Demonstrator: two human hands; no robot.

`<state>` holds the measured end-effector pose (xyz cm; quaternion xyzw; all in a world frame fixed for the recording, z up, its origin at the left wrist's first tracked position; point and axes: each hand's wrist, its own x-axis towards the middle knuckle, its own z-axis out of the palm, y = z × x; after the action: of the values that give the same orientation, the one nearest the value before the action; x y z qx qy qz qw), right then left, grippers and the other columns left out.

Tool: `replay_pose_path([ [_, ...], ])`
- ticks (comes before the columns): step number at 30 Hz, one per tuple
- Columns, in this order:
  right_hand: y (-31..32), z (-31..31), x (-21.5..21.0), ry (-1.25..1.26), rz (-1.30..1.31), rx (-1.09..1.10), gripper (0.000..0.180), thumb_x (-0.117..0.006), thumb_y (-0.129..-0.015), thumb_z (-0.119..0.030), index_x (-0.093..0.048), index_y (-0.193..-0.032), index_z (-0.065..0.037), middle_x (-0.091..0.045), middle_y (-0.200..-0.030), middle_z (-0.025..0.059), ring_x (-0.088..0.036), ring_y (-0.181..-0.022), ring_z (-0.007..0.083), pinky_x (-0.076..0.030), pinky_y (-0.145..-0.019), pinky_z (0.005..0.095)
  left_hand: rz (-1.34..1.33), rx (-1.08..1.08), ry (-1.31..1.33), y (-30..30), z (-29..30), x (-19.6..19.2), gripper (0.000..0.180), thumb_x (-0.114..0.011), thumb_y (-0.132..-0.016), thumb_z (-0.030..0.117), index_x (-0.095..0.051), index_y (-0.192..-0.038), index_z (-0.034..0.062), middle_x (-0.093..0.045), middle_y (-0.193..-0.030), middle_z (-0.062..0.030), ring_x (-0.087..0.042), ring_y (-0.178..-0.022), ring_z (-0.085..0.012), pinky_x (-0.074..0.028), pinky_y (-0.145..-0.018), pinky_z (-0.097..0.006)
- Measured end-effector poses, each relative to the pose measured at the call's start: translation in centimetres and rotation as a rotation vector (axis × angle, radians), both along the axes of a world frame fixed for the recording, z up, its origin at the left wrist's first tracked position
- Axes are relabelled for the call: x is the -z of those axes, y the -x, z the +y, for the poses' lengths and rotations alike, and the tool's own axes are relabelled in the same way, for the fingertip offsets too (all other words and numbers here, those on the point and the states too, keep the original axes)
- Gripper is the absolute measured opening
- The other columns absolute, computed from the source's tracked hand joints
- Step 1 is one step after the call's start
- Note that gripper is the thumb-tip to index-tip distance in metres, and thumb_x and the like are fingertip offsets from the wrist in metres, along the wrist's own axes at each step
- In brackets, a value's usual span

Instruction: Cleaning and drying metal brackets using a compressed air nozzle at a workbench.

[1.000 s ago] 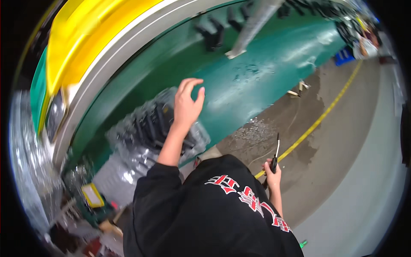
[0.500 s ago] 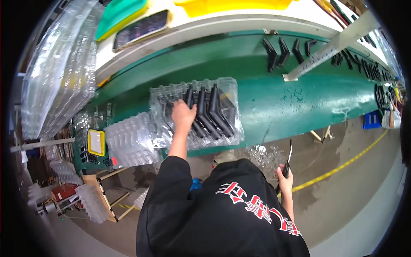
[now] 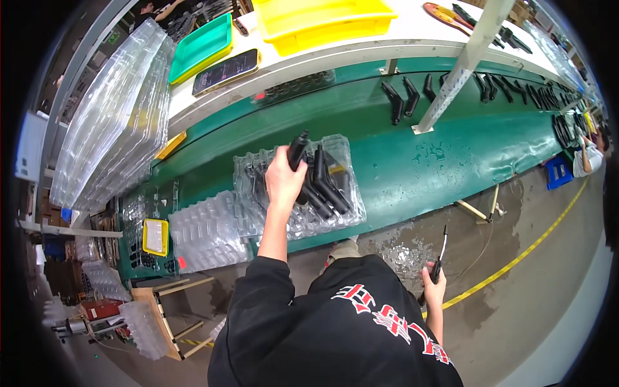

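Observation:
My left hand (image 3: 282, 182) is wrapped round a black angled tube-like part (image 3: 297, 149), its narrow end pointing up and away. It is above a clear moulded plastic tray (image 3: 356, 205) on the green bench. Other black bent parts (image 3: 330, 184) lie side by side in that tray, right of my hand; some are partly hidden by it. Off to the right, beyond the bench's near edge, my right hand (image 3: 433, 286) grips a slim hand tool with a black handle (image 3: 436, 271) and a thin metal shaft pointing up. Its exact kind is unclear.
Clear trays (image 3: 209, 229) lie left of the filled one, beside a small yellow box (image 3: 155, 236). More black parts (image 3: 393, 103) rest along the far bench under a metal post (image 3: 454, 84). A phone (image 3: 225, 71) and a yellow bin (image 3: 325, 29) sit on the white shelf.
My left hand has lifted a black part from the tray, its top end now tipped up. The right hand still grips the tool. The whole view has shifted slightly.

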<state>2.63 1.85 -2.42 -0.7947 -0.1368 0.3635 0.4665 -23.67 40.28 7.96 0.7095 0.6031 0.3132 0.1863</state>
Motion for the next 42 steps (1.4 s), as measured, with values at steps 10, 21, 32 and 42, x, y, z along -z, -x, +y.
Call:
replay_pose_path([
  [10,0.7,-4.8,-10.3,-0.555,-0.007,0.105,0.038,-0.057,-0.101,-0.023,-0.054,-0.128,0.003,-0.069,-0.096,0.0092,-0.06,-0.078,0.0119,-0.049,-0.076,0.0227,-0.005,1.133,-0.619,-17.6,-16.3,-2.4,0.025,-0.069,-0.067,0.011,-0.056,-0.089,0.0107,-0.058,-0.088,-0.0038,-0.057,-0.078,-0.0229,-0.046,-0.077,-0.036],
  [21,4.1,-15.5,-9.3,-0.487,0.03,0.432,0.035,-0.072,-0.087,-0.013,-0.066,-0.118,0.001,-0.071,-0.088,0.0054,-0.064,-0.074,0.0116,-0.05,-0.068,0.0232,-0.197,1.738,-0.738,-24.7,-33.4,-1.4,0.03,-0.063,-0.076,0.02,-0.06,-0.103,0.0091,-0.058,-0.107,-0.0071,-0.056,-0.104,-0.0262,-0.039,-0.105,-0.042],
  [32,8.6,-18.6,-5.8,-0.215,-0.395,0.517,0.038,-0.074,-0.084,-0.017,-0.065,-0.117,0.0,-0.07,-0.085,0.0064,-0.059,-0.067,0.0137,-0.047,-0.063,0.0275,-0.828,0.711,2.0,-26.8,-39.1,6.2,0.009,-0.061,-0.091,0.014,-0.055,-0.092,0.0075,-0.059,-0.086,-0.0074,-0.056,-0.069,-0.0179,-0.05,-0.064,-0.033],
  [42,14.6,-24.2,-7.1,-0.004,-0.322,0.493,0.041,-0.072,-0.087,-0.027,-0.065,-0.123,-0.007,-0.07,-0.082,0.0061,-0.056,-0.061,0.0177,-0.045,-0.061,0.0312,-0.786,0.403,1.883,-31.3,-38.4,13.8,0.011,-0.06,-0.089,0.007,-0.049,-0.089,0.0051,-0.054,-0.07,-0.0051,-0.05,-0.055,-0.0131,-0.046,-0.049,-0.025],
])
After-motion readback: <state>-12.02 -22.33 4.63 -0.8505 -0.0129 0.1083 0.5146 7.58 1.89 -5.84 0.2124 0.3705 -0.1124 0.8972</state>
